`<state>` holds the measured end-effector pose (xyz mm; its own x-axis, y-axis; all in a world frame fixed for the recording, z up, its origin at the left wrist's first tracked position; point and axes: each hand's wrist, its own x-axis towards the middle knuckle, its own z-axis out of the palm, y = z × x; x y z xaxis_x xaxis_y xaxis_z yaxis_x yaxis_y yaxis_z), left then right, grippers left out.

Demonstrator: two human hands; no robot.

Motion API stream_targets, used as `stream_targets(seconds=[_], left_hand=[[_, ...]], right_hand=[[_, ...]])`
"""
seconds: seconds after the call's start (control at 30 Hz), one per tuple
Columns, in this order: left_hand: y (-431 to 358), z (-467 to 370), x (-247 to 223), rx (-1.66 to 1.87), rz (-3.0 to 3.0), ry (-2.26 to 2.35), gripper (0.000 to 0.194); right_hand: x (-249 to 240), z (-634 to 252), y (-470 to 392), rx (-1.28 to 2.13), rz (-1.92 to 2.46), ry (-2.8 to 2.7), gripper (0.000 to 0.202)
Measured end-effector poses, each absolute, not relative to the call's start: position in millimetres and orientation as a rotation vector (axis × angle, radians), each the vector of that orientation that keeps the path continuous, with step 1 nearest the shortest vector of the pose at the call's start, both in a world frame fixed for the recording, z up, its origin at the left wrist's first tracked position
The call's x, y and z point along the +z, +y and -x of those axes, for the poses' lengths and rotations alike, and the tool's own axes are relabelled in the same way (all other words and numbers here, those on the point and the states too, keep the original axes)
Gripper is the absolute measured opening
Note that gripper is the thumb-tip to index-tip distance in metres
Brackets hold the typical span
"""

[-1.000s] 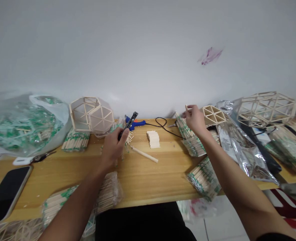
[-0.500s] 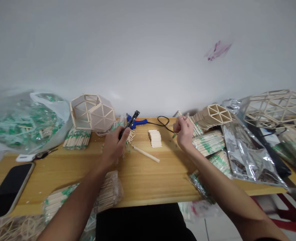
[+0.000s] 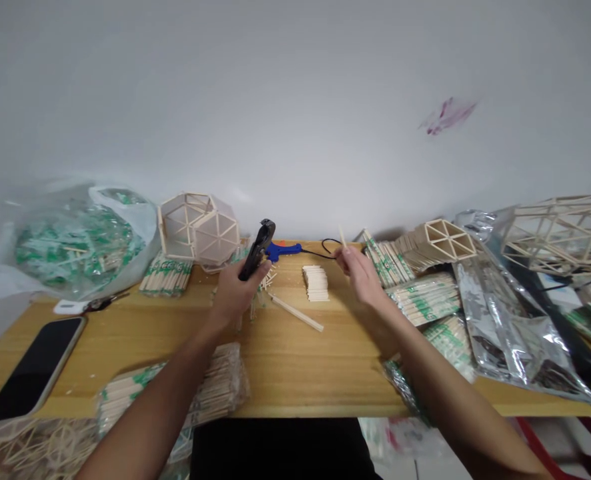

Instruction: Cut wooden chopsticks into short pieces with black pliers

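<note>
My left hand (image 3: 235,291) is closed around a black pliers-like hand tool (image 3: 258,249), its head tilted up and away; the exact kind is hard to make out. Between the fingertips of my right hand (image 3: 360,272) a thin wooden stick (image 3: 343,237) points upward. A blue glue gun (image 3: 284,249) with a black cord lies behind the tool, partly hidden. Between my hands sits a neat stack of short wooden sticks (image 3: 316,283). In front of it, a longer stick (image 3: 296,313) lies slantwise, with small cut pieces (image 3: 269,277) near my left hand.
Wooden lattice frames stand left (image 3: 198,230) and right (image 3: 448,240). Stick packs (image 3: 428,298) and silver bags (image 3: 520,333) lie right. On the left are a plastic bag of wrappers (image 3: 80,243), a phone (image 3: 34,368) and a stick pack (image 3: 220,380) at the table edge.
My right hand has drawn back from the stick pack at the right, and a stick now shows upright in its fingers. My left hand keeps the black tool. The view has shifted slightly.
</note>
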<state>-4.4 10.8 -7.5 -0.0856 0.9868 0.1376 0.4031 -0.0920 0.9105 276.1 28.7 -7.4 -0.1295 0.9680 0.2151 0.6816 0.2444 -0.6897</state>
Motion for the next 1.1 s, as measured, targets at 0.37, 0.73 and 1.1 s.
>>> stream_targets(seconds=[0.37, 0.73, 1.1], left_hand=[[3, -2, 1, 1.162, -1.312, 1.282, 0.042], [2, 1, -2, 1.003, -1.367, 1.204, 0.033], [8, 13, -1, 1.56, -1.277, 1.439, 0.028]], right_hand=[[32, -232, -21, 0.749, 1.296, -2.265, 0.032], [30, -225, -35, 0.602, 1.285, -2.292, 0.026], [39, -287, -39, 0.608, 1.515, -2.18, 0.035]])
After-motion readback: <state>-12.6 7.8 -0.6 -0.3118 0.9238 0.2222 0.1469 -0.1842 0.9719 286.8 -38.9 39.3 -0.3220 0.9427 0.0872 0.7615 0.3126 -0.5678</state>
